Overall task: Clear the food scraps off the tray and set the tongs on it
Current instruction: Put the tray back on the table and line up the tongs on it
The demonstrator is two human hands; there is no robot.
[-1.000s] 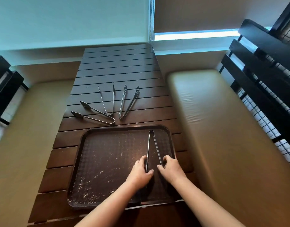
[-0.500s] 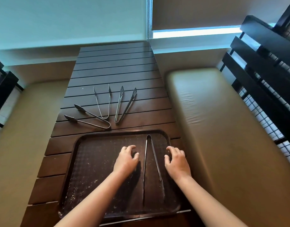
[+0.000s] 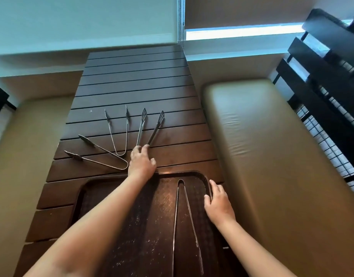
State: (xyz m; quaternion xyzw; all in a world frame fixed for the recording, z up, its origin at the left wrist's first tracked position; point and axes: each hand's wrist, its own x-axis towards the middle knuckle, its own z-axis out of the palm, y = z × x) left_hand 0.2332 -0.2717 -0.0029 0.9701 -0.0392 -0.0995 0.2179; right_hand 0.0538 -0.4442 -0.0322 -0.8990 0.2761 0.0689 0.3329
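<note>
My left hand (image 3: 141,162) covers the hinge end of the slotted tongs (image 3: 152,126), so I cannot tell whether my fingers grip them or only rest on them. My left forearm hides the middle of the tray (image 3: 194,173) beneath it, and the tray's near edge runs off the bottom of the picture. So do the tips of the tongs on the tray (image 3: 181,216), just beside my right hand (image 3: 219,204). The bench (image 3: 272,156) beyond that hand is blurred.

Shiny metal tongs (image 3: 185,222), slatted wood table (image 3: 136,84)
</note>
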